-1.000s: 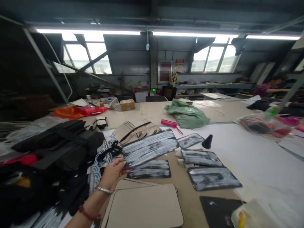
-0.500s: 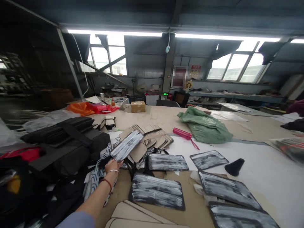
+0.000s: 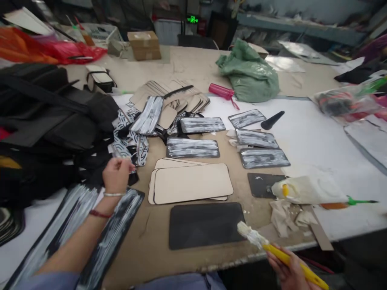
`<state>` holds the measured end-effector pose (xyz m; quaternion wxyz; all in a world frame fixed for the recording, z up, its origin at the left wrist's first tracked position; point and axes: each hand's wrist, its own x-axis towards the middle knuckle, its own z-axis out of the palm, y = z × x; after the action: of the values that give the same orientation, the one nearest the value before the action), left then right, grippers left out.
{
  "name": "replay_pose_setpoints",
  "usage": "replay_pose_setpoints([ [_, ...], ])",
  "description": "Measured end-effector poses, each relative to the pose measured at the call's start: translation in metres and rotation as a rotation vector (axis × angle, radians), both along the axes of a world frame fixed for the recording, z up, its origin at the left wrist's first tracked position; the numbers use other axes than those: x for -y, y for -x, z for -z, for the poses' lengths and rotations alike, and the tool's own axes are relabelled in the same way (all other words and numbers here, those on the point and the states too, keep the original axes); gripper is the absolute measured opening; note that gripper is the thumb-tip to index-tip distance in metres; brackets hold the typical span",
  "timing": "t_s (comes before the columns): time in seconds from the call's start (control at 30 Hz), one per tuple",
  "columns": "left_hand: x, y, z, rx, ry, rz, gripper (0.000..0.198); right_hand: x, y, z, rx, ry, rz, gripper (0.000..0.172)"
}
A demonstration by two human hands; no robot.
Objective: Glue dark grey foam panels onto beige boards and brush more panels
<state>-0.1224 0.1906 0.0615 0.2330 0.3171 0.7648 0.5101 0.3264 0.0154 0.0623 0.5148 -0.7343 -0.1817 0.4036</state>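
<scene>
My right hand grips a yellow-handled brush at the lower right, its bristles coated in thick white paste. The bristle tip is beside the right edge of a bare dark panel with rounded corners. My left hand hovers at the left with its fingers curled in and nothing visible in them. Below that forearm are long dark strips streaked with white. Beige panels with dark edges are stacked behind the bare one. A white-streaked panel leans on patterned fabric.
Several white-streaked panels lie across the table. At right are a paste-smeared white container and crumpled scraps. Black bags crowd the left. Behind stand a green sack, a pink cylinder and a cardboard box.
The view has tilted down. My left hand has let go of the white-streaked panel, now on the patterned fabric, and drawn back towards me. My right hand with the brush has come into view.
</scene>
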Motion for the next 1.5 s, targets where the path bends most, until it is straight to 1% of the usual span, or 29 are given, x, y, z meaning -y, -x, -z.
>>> replay_pose_setpoints([
  [0.07, 0.05, -0.02, 0.0, -0.225, 0.038, 0.265, 0.022, -0.013, 0.042, 0.001, -0.025, -0.029, -0.043, 0.039],
  [0.13, 0.1, -0.049, 0.01, -0.266, 0.019, 0.657, 0.016, -0.021, 0.081, 0.004, -0.043, -0.039, -0.142, 0.039],
  [0.17, 0.12, -0.063, 0.017, -0.25, 0.014, 0.855, 0.014, -0.025, 0.097, 0.006, -0.05, -0.041, -0.202, 0.039],
  [0.2, 0.138, -0.076, 0.025, -0.245, 0.003, 1.012, 0.016, -0.027, 0.112, 0.008, -0.055, -0.042, -0.261, 0.039],
  [0.27, 0.161, -0.094, 0.042, -0.272, -0.01, 1.202, 0.024, -0.033, 0.138, 0.014, -0.063, -0.048, -0.351, 0.039],
  [0.3, 0.168, -0.1, 0.05, -0.295, -0.008, 1.259, 0.03, -0.035, 0.149, 0.017, -0.072, -0.055, -0.378, 0.039],
  [0.37, 0.175, -0.105, 0.065, -0.352, 0.006, 1.321, 0.038, -0.04, 0.169, 0.025, -0.106, -0.067, -0.415, 0.039],
  [0.4, 0.177, -0.107, 0.071, -0.382, 0.01, 1.332, 0.039, -0.042, 0.177, 0.028, -0.126, -0.07, -0.429, 0.04],
  [0.47, 0.178, -0.108, 0.081, -0.442, -0.002, 1.316, 0.034, -0.045, 0.188, 0.035, -0.148, -0.069, -0.446, 0.04],
  [0.57, 0.18, -0.11, 0.092, -0.536, -0.058, 1.258, 0.029, -0.048, 0.187, 0.042, -0.105, -0.065, -0.425, 0.04],
  [0.67, 0.182, -0.112, 0.101, -0.63, -0.121, 1.23, 0.028, -0.049, 0.16, 0.043, 0.001, -0.063, -0.364, 0.042],
  [0.77, 0.183, -0.111, 0.106, -0.681, -0.177, 1.197, 0.029, -0.05, 0.118, 0.04, 0.102, -0.056, -0.259, 0.044],
  [0.87, 0.183, -0.109, 0.104, -0.719, -0.188, 1.196, 0.031, -0.053, 0.078, 0.038, 0.174, -0.056, -0.155, 0.046],
  [0.93, 0.182, -0.108, 0.102, -0.739, -0.185, 1.197, 0.032, -0.055, 0.057, 0.037, 0.214, -0.056, -0.118, 0.046],
  [1.07, 0.181, -0.108, 0.101, -0.758, -0.186, 1.211, 0.033, -0.058, 0.03, 0.033, 0.315, -0.028, -0.104, 0.048],
  [1.17, 0.182, -0.109, 0.101, -0.726, -0.164, 1.228, 0.033, -0.052, 0.023, 0.022, 0.412, 0.004, -0.091, 0.051],
  [1.23, 0.183, -0.108, 0.098, -0.63, -0.135, 1.236, 0.032, -0.042, 0.03, 0.013, 0.426, -0.014, -0.101, 0.05],
  [1.27, 0.182, -0.107, 0.095, -0.551, -0.117, 1.238, 0.031, -0.035, 0.037, 0.009, 0.41, -0.033, -0.122, 0.049],
  [1.33, 0.178, -0.105, 0.087, -0.329, -0.048, 1.21, 0.03, -0.02, 0.059, 0.003, 0.35, -0.061, -0.197, 0.046],
  [1.4, 0.17, -0.1, 0.079, -0.041, 0.065, 1.117, 0.03, -0.004, 0.09, 0.001, 0.252, -0.061, -0.28, 0.044],
  [1.5, 0.155, -0.094, 0.073, 0.395, 0.187, 0.953, 0.036, 0.015, 0.139, 0.007, 0.099, -0.022, -0.373, 0.042],
])
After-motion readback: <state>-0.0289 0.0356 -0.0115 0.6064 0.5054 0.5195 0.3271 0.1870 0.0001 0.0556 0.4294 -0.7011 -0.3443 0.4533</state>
